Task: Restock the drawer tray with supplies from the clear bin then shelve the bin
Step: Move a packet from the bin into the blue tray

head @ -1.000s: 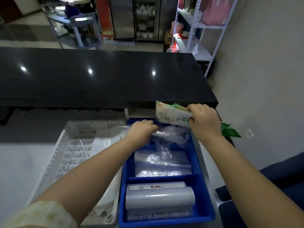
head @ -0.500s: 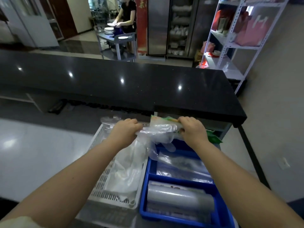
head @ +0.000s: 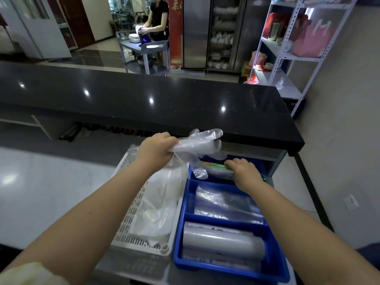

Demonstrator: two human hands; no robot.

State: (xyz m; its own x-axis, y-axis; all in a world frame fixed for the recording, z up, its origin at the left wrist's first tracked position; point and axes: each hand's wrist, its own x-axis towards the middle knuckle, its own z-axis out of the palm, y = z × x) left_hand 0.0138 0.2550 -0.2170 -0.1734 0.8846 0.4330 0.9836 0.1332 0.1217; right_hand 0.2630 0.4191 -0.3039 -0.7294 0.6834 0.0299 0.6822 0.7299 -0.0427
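A blue divided tray (head: pixel 275 270) lies in the open drawer under the black counter. Its near section holds a clear film roll (head: pixel 223 241), the middle one flat clear bags (head: pixel 226 204). My right hand (head: pixel 244 171) grips a green-and-white packet (head: pixel 218 169) down in the far section. Above the tray's left edge, my left hand (head: pixel 156 149) grips a bunch of clear plastic gloves (head: pixel 199 142). To the left of the tray sits a white slotted basket (head: pixel 131 227) with clear plastic bags (head: pixel 160 204) inside.
The black counter (head: pixel 144 103) overhangs the drawer's far end. A white shelf rack (head: pixel 287 58) with pink bags stands at the back right by the wall. A person works at a grey cart (head: pixel 148 48) beyond the counter.
My right hand has lowered the green packet from above the tray into the far section. My left hand has lifted the clear gloves up and apart from it. The view has tilted upward.
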